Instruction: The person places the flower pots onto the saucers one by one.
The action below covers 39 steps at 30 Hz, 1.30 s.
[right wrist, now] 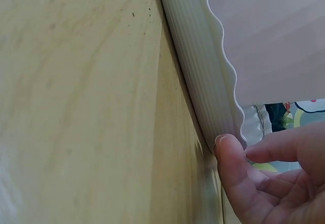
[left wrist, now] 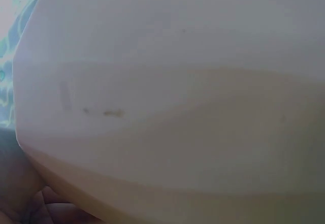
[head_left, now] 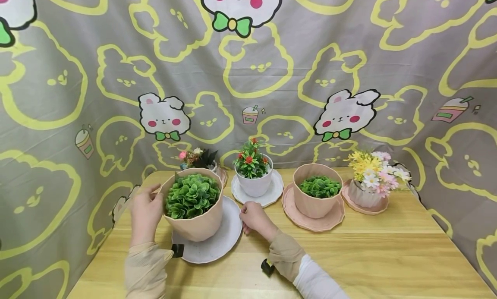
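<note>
A pale pink flowerpot (head_left: 198, 230) with a leafy green plant (head_left: 192, 195) is over a white scalloped saucer (head_left: 232, 230) at the left of the table. Whether its base touches the saucer is hidden. My left hand (head_left: 145, 215) grips the pot at its left rim; in the left wrist view the pot's wall (left wrist: 177, 107) fills nearly everything. At the saucer's right edge is my right hand (head_left: 259, 220). The right wrist view shows its thumb and a finger pinching the saucer's wavy rim (right wrist: 231, 71).
Behind stand a white pot (head_left: 254, 184) of red flowers on a white saucer and, partly hidden, a flower arrangement (head_left: 199, 158). Rightward are another pink pot (head_left: 318, 204) on a pink saucer (head_left: 291, 208) and a small pot (head_left: 363, 195) of daisies. A patterned curtain (head_left: 248, 83) encloses the wooden table (head_left: 369, 260).
</note>
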Available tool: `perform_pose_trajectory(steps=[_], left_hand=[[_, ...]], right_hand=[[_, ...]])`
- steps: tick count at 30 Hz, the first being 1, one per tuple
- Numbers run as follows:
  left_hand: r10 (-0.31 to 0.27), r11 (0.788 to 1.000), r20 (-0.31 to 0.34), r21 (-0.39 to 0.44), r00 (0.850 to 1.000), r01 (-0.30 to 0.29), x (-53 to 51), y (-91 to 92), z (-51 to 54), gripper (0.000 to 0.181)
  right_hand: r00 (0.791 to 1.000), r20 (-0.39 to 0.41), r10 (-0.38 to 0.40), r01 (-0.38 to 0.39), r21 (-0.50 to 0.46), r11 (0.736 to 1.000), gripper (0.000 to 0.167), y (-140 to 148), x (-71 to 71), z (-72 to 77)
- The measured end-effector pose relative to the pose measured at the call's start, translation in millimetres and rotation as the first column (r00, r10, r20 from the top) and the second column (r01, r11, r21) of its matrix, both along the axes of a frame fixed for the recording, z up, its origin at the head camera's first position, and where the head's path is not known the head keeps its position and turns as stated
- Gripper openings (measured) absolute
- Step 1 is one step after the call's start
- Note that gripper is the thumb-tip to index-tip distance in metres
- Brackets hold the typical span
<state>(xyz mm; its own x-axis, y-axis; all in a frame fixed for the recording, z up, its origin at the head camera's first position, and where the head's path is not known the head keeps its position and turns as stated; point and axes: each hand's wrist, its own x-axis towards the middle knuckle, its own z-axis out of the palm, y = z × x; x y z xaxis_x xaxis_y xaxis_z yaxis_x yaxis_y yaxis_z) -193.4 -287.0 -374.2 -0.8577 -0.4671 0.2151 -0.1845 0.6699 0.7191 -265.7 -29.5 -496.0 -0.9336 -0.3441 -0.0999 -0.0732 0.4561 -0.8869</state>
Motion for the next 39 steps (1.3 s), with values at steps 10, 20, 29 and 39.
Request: perform_pose_trajectory(steps=[10,20,29,39], left_hand=[[-0.028,0.999,0.012,-0.017,1.000,0.028,-3.2,6.6,-2.6,0.043],[-0.055,0.998,0.057,-0.038,0.997,0.057,-4.8,7.5,-3.4,0.045],[-0.085,0.996,0.078,0.010,0.993,0.084,-4.8,5.0,-5.1,0.046],[-0.196,0.976,0.151,0.126,0.969,0.178,-1.1,-3.5,-5.2,0.044]], right_hand=[[1.000,0.006,0.000,0.000,-0.008,1.000,0.009,1.3,0.3,-0.3],[1.000,0.010,0.006,-0.005,-0.009,1.000,0.009,1.6,-0.5,-0.7],[1.000,0.013,0.011,-0.011,-0.011,1.000,0.010,2.4,-0.8,-0.1],[1.000,0.011,0.013,-0.013,0.003,1.000,0.010,2.3,-0.8,2.0]])
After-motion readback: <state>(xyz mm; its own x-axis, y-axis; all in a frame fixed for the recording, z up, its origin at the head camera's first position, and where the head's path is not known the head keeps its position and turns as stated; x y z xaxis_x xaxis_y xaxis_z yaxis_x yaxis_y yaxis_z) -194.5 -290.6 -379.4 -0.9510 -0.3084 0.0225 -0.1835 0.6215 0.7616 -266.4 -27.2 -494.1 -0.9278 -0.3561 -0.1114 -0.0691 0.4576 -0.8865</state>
